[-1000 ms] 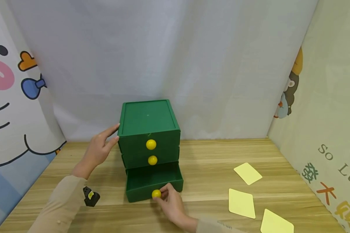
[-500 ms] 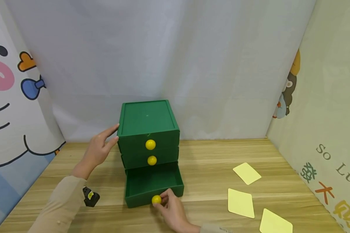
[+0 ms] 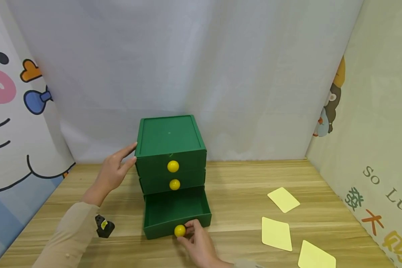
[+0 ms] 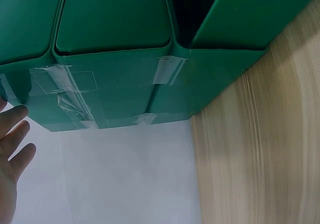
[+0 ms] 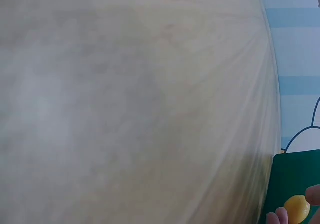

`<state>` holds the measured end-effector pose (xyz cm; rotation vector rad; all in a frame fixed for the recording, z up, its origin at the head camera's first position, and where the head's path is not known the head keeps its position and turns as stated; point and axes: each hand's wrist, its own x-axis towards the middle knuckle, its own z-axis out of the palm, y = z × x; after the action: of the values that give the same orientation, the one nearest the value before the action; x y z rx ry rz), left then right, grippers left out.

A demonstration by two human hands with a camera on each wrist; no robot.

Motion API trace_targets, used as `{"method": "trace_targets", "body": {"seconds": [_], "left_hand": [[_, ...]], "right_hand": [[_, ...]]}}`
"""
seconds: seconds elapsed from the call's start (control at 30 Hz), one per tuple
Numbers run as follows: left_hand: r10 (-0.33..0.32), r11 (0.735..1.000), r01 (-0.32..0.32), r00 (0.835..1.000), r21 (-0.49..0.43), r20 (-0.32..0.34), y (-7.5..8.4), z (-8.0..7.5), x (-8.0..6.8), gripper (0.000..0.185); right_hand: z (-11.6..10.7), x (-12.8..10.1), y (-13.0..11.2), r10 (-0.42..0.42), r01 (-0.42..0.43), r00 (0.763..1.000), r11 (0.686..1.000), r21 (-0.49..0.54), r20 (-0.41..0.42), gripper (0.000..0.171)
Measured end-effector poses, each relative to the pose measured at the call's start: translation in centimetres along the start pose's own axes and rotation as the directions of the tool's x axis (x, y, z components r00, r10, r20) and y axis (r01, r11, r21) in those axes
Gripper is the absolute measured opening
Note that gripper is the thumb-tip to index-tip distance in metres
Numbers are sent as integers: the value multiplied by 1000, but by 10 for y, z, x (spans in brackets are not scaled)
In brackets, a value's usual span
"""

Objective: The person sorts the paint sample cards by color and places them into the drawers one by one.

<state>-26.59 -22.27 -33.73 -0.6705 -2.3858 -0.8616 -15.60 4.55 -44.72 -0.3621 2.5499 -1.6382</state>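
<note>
A green drawer cabinet (image 3: 169,134) has its bottom drawer (image 3: 177,208) pulled out; nothing shows inside it. Two upper drawers, each with a yellow knob, are closed. My right hand (image 3: 201,246) has thumb and fingers around the bottom drawer's yellow knob (image 3: 179,230), the thumb just under it. In the right wrist view, fingertips (image 5: 281,215) lie on either side of that knob. My left hand (image 3: 113,170) rests with extended fingers at the cabinet's upper left side. The left wrist view shows that taped side (image 4: 120,88) with fingertips near its edge.
Three pale yellow cards (image 3: 276,233) lie on the wooden table (image 3: 241,193) at the right. A small black piece with a yellow mark (image 3: 104,226) appears beside my left sleeve (image 3: 67,232). A white cloth (image 3: 248,82) hangs behind the cabinet, with printed cloths at both sides.
The bottom drawer has slid a little farther out toward me with my right hand, then stopped. My right thumb has shifted slightly lower on the knob. The left hand has stayed in place.
</note>
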Motion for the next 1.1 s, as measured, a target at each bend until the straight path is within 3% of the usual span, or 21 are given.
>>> {"method": "trace_targets", "body": {"seconds": [0.27, 0.5, 0.63, 0.87, 1.1], "left_hand": [[-1, 1000, 1, 1000, 15, 7, -1, -1, 1, 45], [5, 1000, -5, 1000, 7, 26, -1, -2, 1, 45], [-1, 1000, 1, 1000, 12, 31, -1, -3, 0, 45], [5, 999, -7, 999, 33, 47, 1, -3, 2, 46], [4, 999, -6, 999, 32, 50, 0, -3, 2, 46]], "right_hand": [[-39, -2, -11, -102, 104, 994, 994, -40, 50, 38], [-91, 1, 0, -196, 190, 980, 971, -143, -33, 34], [-130, 3, 17, -135, 119, 990, 964, -238, -51, 38], [-194, -10, 53, -34, 16, 999, 912, -410, -37, 62], [-227, -26, 78, 6, 26, 998, 860, -509, 61, 80]]}}
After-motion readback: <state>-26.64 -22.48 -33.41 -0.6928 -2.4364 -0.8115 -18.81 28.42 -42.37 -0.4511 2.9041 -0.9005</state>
